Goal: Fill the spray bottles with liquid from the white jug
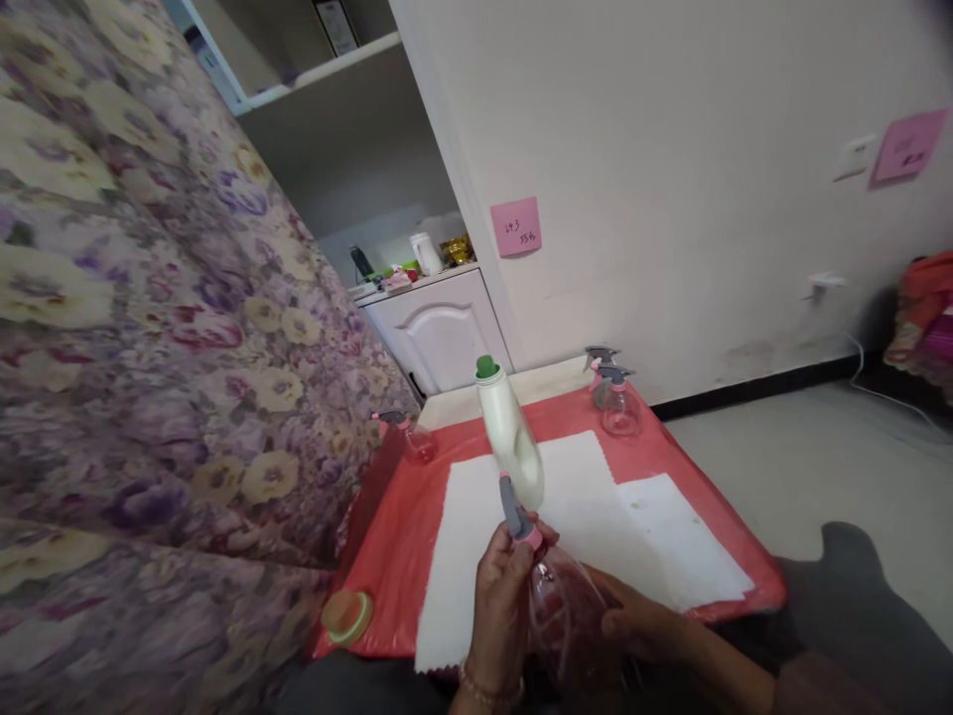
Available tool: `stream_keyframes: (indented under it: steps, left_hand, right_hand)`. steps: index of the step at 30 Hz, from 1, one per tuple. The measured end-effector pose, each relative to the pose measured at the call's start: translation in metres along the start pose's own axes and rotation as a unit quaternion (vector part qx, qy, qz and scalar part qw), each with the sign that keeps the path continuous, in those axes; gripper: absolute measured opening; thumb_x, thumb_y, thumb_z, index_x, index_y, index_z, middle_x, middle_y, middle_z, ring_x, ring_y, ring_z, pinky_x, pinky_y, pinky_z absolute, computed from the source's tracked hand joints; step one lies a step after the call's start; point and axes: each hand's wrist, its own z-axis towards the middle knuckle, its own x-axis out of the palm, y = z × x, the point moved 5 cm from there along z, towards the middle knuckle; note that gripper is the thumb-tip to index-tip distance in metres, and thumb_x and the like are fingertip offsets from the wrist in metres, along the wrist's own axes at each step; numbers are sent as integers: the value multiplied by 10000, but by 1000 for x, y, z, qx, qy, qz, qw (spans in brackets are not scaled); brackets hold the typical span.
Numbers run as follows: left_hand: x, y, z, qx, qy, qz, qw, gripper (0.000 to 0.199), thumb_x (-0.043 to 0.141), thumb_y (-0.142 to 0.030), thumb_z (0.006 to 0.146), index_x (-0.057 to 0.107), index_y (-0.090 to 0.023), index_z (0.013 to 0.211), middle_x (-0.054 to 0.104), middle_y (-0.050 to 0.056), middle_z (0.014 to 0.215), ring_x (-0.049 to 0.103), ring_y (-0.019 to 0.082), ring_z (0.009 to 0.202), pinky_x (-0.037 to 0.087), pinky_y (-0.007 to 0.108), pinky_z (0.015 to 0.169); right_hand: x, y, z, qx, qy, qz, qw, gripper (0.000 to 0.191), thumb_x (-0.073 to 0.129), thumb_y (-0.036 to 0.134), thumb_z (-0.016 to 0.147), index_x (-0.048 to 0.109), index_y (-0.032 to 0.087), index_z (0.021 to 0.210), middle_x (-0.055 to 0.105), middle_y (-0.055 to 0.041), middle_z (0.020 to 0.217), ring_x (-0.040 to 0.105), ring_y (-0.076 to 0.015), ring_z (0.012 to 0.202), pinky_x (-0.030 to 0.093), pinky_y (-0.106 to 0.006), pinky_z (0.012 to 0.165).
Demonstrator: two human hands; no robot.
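Observation:
A clear spray bottle (560, 606) with a pink collar and a grey trigger head (512, 504) is held close to me over the table's near edge. My left hand (506, 586) grips it at the collar, fingers and thumb around the neck. Lower down, my right hand (632, 611) holds the side of its body; part of that hand is hidden behind the bottle. Just beyond stands a white jug with a handle (513, 437), a green piece (486, 366) in its mouth. White cloth (462, 556) lies under the jug.
Two spray bottles (620, 409) stand at the table's back right, another (417, 442) at the back left. A round green-rimmed lid (348, 618) lies front left. White paper (677, 536) rests on the red cover (387, 526). A floral curtain (186, 348) borders the left.

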Motion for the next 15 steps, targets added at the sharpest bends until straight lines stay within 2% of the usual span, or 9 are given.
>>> stream_keyframes:
  steps: [2, 4, 6, 8, 10, 12, 15]
  left_hand:
    - [-2, 1, 0, 2, -15, 14, 1000, 352, 739, -404, 773, 675, -183, 1039, 708, 59, 950, 646, 166, 872, 476, 278, 842]
    - [-4, 1, 0, 6, -42, 26, 999, 351, 750, -375, 771, 664, -188, 1055, 709, 53, 970, 649, 162, 886, 477, 267, 838]
    - [-4, 1, 0, 10, -68, 30, 997, 341, 763, -352, 764, 659, -191, 1046, 708, 42, 966, 649, 151, 881, 476, 253, 825]
    - [-4, 0, 1, 11, -78, 27, 997, 333, 773, -350, 753, 661, -194, 1025, 707, 31, 954, 645, 141, 874, 470, 244, 825]
    - [-2, -1, 2, 9, -69, 9, 998, 327, 774, -359, 752, 661, -195, 1012, 706, 26, 944, 641, 139, 887, 462, 248, 850]
    - [-1, -2, 3, 8, -47, -14, 999, 325, 762, -373, 763, 659, -194, 1014, 704, 30, 935, 639, 146, 899, 457, 265, 877]
    - [0, -3, 3, 10, -20, -19, 1000, 322, 735, -379, 790, 657, -184, 1035, 707, 47, 936, 639, 163, 916, 452, 290, 899]
  right_hand:
    - [-3, -2, 4, -18, -28, 0, 999, 948, 841, 559, 557, 480, 228, 1368, 635, -121, 1201, 606, -333, 1123, 474, -468, 943]
    - [-9, -3, 8, -47, -76, -43, 995, 969, 887, 478, 514, 480, 241, 1362, 606, -114, 1260, 548, -340, 1204, 431, -477, 1005]
    - [-13, -2, 10, -68, -117, -88, 987, 992, 909, 452, 484, 482, 240, 1354, 572, -120, 1315, 501, -346, 1257, 387, -486, 1053]
    - [-13, 0, 9, -72, -133, -88, 985, 1036, 923, 470, 440, 483, 233, 1347, 567, -126, 1316, 504, -347, 1248, 395, -484, 1045]
    - [-10, 0, 7, -42, -117, -32, 992, 1018, 896, 541, 458, 489, 232, 1339, 590, -124, 1264, 555, -338, 1179, 470, -463, 947]
    - [-5, -1, 3, 10, -78, 42, 996, 921, 845, 578, 539, 504, 236, 1323, 609, -118, 1212, 618, -309, 1072, 522, -408, 810]
    - [-1, -1, 1, 39, -39, 87, 995, 796, 818, 547, 599, 550, 224, 1275, 627, -112, 1167, 658, -264, 958, 523, -343, 719]
